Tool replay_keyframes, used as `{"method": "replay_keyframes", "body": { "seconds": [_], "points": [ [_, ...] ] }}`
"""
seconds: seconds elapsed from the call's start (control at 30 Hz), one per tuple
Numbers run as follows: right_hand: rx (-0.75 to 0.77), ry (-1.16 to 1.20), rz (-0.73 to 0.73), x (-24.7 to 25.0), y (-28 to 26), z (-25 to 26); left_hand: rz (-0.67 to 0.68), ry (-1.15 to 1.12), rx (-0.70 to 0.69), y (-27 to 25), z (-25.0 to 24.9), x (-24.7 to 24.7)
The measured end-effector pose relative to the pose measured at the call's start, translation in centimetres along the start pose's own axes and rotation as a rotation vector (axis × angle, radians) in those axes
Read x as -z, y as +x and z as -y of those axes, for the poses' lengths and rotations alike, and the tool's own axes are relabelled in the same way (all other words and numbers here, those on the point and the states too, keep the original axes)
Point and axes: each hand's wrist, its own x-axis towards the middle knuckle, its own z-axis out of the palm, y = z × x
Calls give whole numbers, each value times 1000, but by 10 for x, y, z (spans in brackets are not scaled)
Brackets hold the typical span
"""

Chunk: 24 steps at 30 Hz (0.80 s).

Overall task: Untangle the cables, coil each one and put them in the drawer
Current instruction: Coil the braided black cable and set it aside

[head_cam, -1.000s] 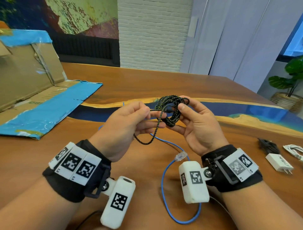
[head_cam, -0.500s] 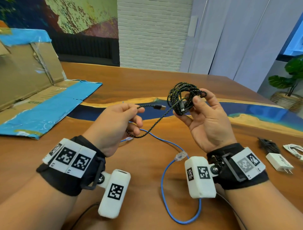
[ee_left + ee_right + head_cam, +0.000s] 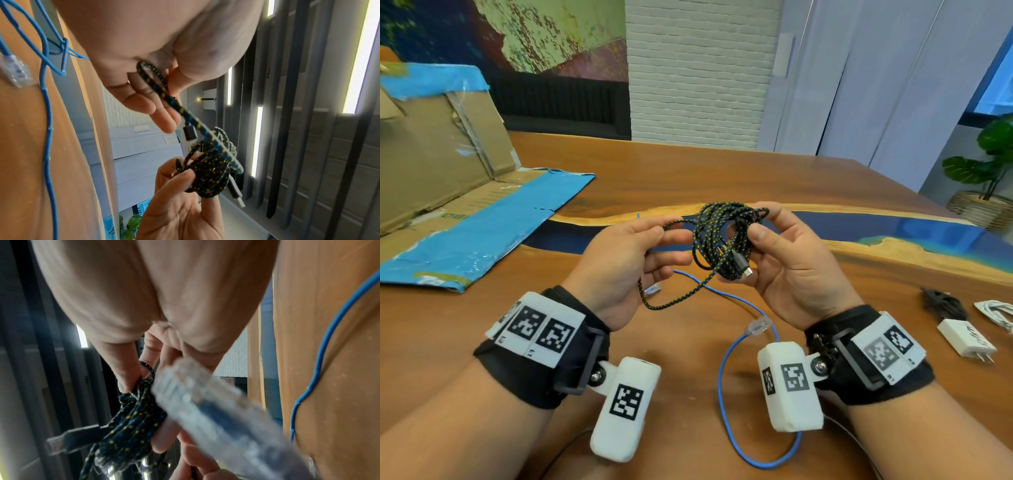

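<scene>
A black braided cable (image 3: 717, 240) with yellow flecks is bundled into a coil held above the wooden table. My right hand (image 3: 774, 253) grips that coil (image 3: 211, 172) between thumb and fingers, and a plug (image 3: 743, 266) hangs from it. My left hand (image 3: 643, 253) pinches the cable's loose tail (image 3: 164, 91), which loops down below the palm. In the right wrist view the coil (image 3: 131, 417) sits under the thumb, with a plug (image 3: 68, 438) sticking out. A blue network cable (image 3: 726, 387) lies on the table beneath both hands, its clear plug (image 3: 758, 325) near my right wrist.
An opened cardboard box with blue tape (image 3: 458, 212) lies at the left. At the right edge sit a white charger (image 3: 965, 342), a dark cable bundle (image 3: 941, 303) and a white cable (image 3: 996, 311). The table (image 3: 688, 171) has a blue resin strip across it.
My left hand has come back in toward the coil after pulling the tail out to the left. My right hand has lowered slightly with the coil.
</scene>
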Motion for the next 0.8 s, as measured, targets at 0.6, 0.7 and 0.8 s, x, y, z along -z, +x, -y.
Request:
{"method": "replay_keyframes", "body": {
  "seconds": [0.6,0.7,0.8],
  "points": [
    [-53,14,91,1,-7,4,143,105,70,-8,2,-3],
    [-69,-13,126,0,-5,-2,218,170,57,-12,4,-9],
    [-42,-51,100,2,-2,-5,199,122,46,-13,3,-10]
  ]
}}
